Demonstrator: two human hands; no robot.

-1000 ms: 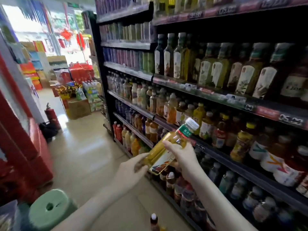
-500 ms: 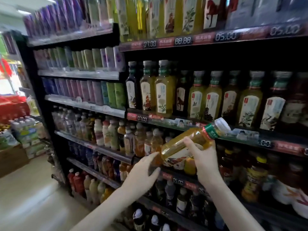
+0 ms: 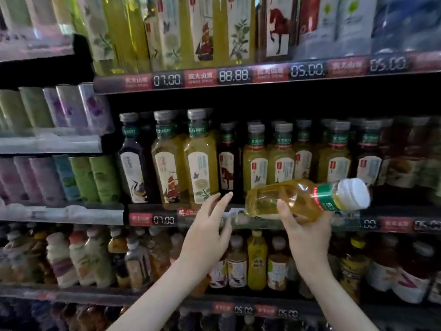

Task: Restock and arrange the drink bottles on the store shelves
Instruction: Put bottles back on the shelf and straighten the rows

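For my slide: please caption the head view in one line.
Right hand holds a yellow bottle sideways at the shelf; left hand open beside it.

One yellow tea bottle (image 3: 298,199), white cap, green neck band: held near-horizontal, cap pointing right, just before the middle shelf (image 3: 164,220) edge. Upright shelf bottles (image 3: 200,161) stand behind.

We are seeing the amber bottle (image 3: 269,197) right of centre glowing golden yellow, wearing a green neck band and white cap. Mid-frame, the shelf bottles (image 3: 200,149) are showing yellow-green with cream labels; the purple bottle (image 3: 131,149) is looking near black. At left, the cans (image 3: 100,177) are showing lilac, green and teal. The price strips (image 3: 198,78) are showing red and black.
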